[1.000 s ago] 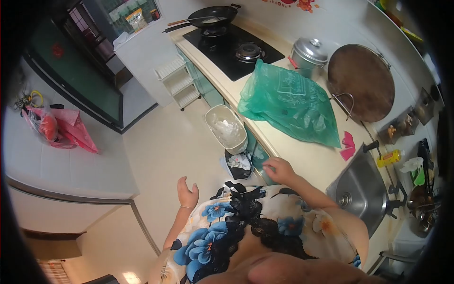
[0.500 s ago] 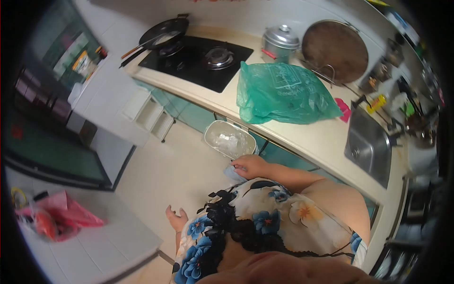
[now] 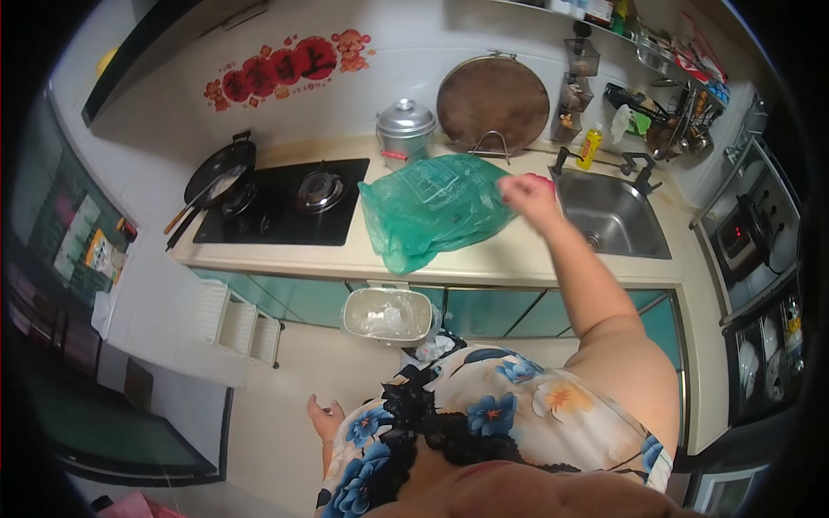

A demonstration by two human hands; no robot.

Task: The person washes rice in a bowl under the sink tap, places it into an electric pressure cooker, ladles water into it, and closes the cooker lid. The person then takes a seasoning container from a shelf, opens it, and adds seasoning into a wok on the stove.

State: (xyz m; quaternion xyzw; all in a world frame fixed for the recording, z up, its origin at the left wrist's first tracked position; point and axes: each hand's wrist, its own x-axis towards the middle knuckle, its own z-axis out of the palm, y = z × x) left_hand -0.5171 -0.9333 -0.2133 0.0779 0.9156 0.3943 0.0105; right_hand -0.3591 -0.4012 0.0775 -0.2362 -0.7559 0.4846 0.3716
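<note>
My right hand is stretched over the counter, at the right end of a green plastic bag. Its fingers are bent and blurred, and what they hold, if anything, is hidden. A pink-red item shows just behind that hand, left of the steel sink. Low beside my body, over the floor, my left hand has its fingers apart and holds nothing.
A black wok sits on the stove. Behind the bag stand a metal pot and a round brown board. A whitish bin hangs at the cabinet front, near a white rolling rack.
The view has turned toward the counter and sink. My right hand has moved up from beside the bin to the bag's right end. My left hand stays low with fingers apart.
</note>
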